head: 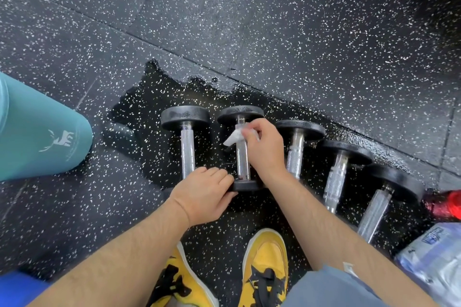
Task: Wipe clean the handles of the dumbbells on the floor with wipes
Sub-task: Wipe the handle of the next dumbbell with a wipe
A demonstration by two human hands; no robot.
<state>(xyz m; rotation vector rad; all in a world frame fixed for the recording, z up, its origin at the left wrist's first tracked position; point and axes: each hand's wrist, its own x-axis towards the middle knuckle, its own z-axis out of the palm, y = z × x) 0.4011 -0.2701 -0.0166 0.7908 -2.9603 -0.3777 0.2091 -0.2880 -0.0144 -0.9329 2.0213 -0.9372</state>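
Several black dumbbells with chrome handles lie side by side on the speckled rubber floor. My right hand [262, 147] pinches a white wipe [235, 136] against the upper part of the handle of the second dumbbell from the left [242, 159]. My left hand [204, 193] grips the near black end of that same dumbbell. The leftmost dumbbell [187, 142] lies just beside it. Further dumbbells [295, 152] [335, 177] [374, 212] lie to the right, untouched.
The floor under the dumbbells is wet and dark [149, 97]. A teal bottle [42, 129] lies at the left. A red-capped bottle [446, 204] and a wipes pack [434, 257] sit at the right edge. My yellow shoes [267, 269] are below.
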